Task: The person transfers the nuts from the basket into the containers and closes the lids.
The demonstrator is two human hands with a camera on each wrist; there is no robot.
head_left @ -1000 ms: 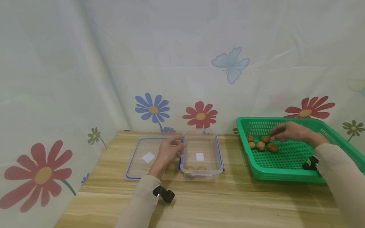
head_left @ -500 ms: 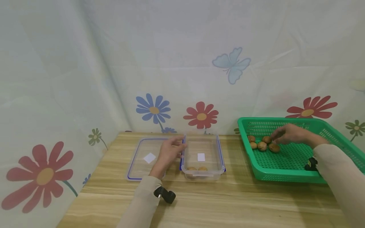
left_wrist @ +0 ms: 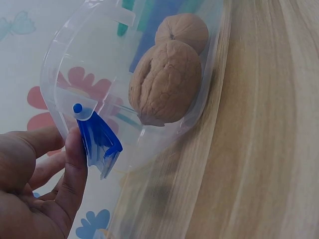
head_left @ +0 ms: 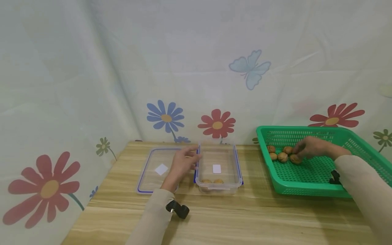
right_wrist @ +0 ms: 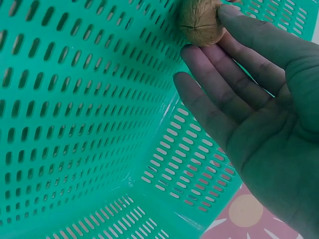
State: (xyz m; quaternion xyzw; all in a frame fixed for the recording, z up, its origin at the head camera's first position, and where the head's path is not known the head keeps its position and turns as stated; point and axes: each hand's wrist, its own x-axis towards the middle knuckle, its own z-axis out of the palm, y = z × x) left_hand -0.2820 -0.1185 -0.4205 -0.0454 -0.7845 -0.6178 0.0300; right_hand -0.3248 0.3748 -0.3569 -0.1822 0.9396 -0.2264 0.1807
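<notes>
My left hand (head_left: pixel 181 164) grips the left rim of a clear plastic food container (head_left: pixel 225 186), with fingers beside a blue latch (left_wrist: pixel 97 142) in the left wrist view. Two walnuts (left_wrist: pixel 167 82) lie at the container's near end. Inside the green basket (head_left: pixel 306 190), my right hand (head_left: pixel 313 147) reaches down to a walnut (right_wrist: pixel 199 22). The thumb touches one side of the nut and fingers curl at the other, as the right wrist view shows. Several more walnuts (head_left: pixel 282 157) sit close by at the basket's left end.
Left of the container lies its clear lid (head_left: pixel 145 166) with a blue seal and a white label (head_left: pixel 161 169). All stand on a wood-grain table (head_left: pixel 232 217). A flower-printed curtain (head_left: pixel 190 68) hangs right behind the table.
My right hand has lowered onto a walnut in the basket, and its fingers have closed around it. The left hand stays at the container's rim.
</notes>
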